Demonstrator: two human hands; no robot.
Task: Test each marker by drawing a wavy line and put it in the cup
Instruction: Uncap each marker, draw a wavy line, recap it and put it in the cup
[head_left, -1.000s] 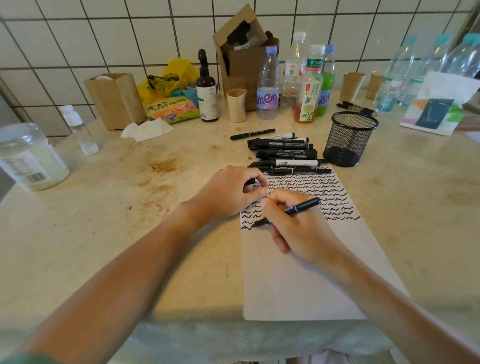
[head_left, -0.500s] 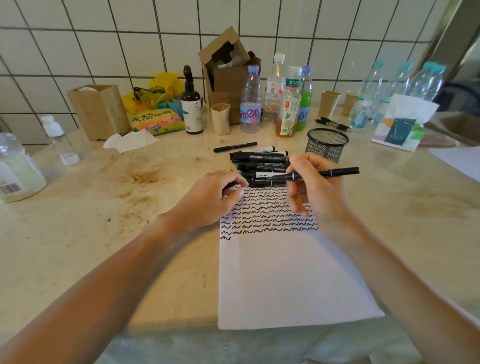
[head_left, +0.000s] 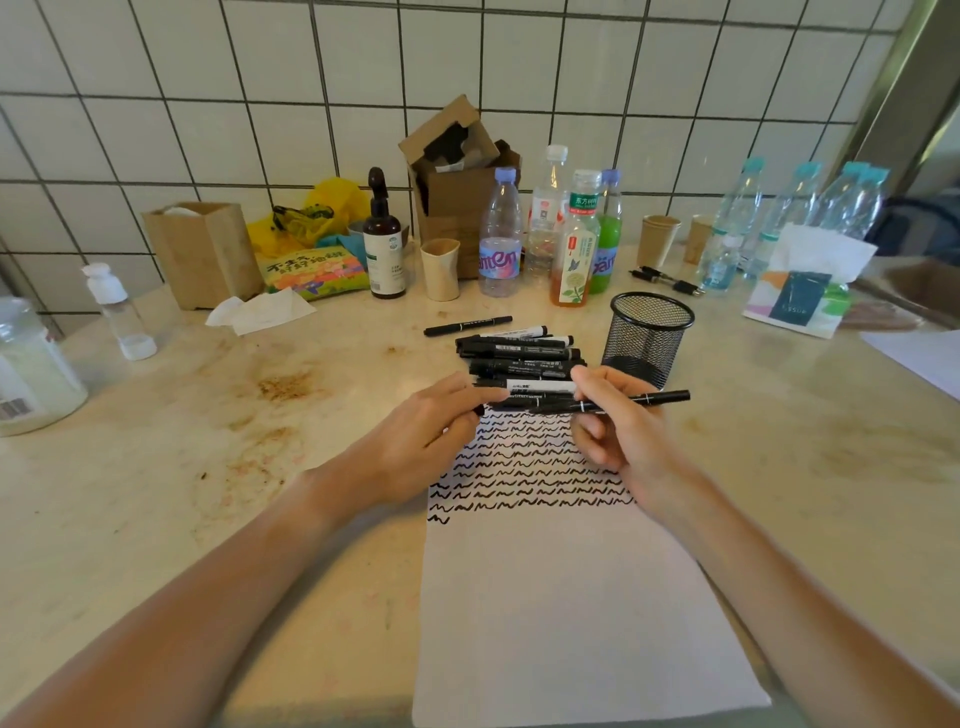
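We are holding a slim black marker level above the top edge of the paper, our right hand pinching its barrel between thumb and fingertips while our left hand is curling around a small dark piece, probably the cap, near its tip. To do this well, we are judging that the cap should be pushed on straight until it seats, then the marker tipped nose-down into the mesh cup, standing just beyond our right hand toward the back of the worktop. The untested markers are lying in a pile between the paper and the cup. Behind them, one bottle label is reading roughly "amen"; the print on the marker barrels is too small to read.
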